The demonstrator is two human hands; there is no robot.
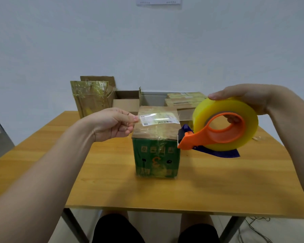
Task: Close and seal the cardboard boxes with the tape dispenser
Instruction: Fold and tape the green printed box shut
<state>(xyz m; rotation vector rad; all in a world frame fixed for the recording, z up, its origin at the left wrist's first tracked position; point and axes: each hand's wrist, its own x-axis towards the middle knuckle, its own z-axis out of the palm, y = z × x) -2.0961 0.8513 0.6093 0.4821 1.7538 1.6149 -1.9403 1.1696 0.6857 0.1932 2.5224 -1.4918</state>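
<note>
Left forearm (42, 172) nearest, reaching toward the green box (156, 155). Table (112, 186) under the box, box mid-table, flaps down. Behind the box: 1 open box (126, 102), taped boxes (186, 100). Tape dispenser (218, 132) just right of the box top, right hand (249, 99) gripping it, fingers through the core. Left hand (112, 123) at the box's top left edge, pinching a clear tape strip (158, 118) stretched over the top.

Soft, even indoor light, fairly bright, bluish cast on wall. Faint diffuse shadows on table (218, 181) at the box (155, 160) base and under tape dispenser (218, 130). Glare on tape strip (158, 118). Wide-angle bowing at table edges, forearms stretched at lower corners. Box print slightly blurred
</note>
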